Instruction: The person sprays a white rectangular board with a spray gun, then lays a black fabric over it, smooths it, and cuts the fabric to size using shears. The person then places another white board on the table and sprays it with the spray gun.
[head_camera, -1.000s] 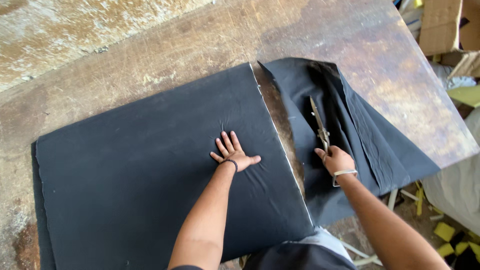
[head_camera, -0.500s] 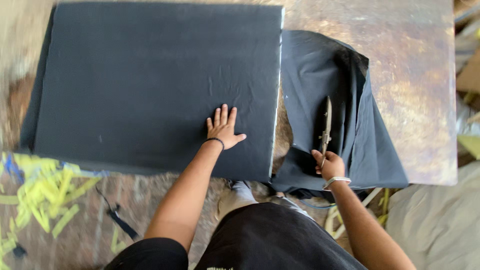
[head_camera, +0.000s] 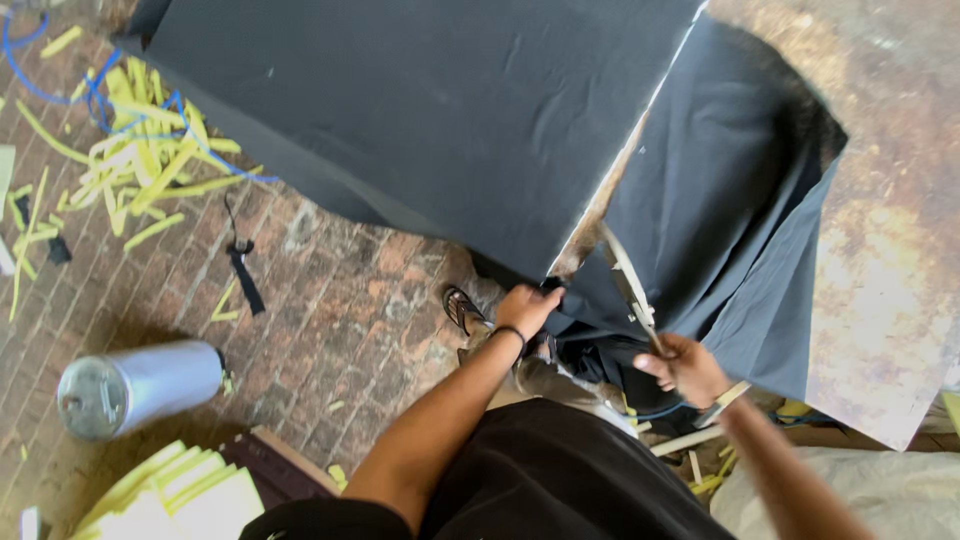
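Note:
A large sheet of black fabric (head_camera: 430, 110) lies over a worn table (head_camera: 880, 230), with a cut running from its near edge. My left hand (head_camera: 527, 306) pinches the near edge of the fabric just left of the cut. In my right hand (head_camera: 685, 368) is a pair of long metal scissors (head_camera: 628, 280), their blades pointing up into the cut. A second, looser part of the black fabric (head_camera: 720, 200) lies to the right of the cut and hangs over the table edge.
On the brick floor at left lie yellow strips (head_camera: 130, 165), a blue cord (head_camera: 90, 95) and a silver metal canister (head_camera: 135, 388) on its side. Pale yellow sheets (head_camera: 175, 500) are stacked at the bottom left. My sandalled foot (head_camera: 462, 308) shows under the table edge.
The view has swung down towards the floor. My left hand has slid from flat on the fabric to its near edge and gripped it. The scissors sit at the cut's start.

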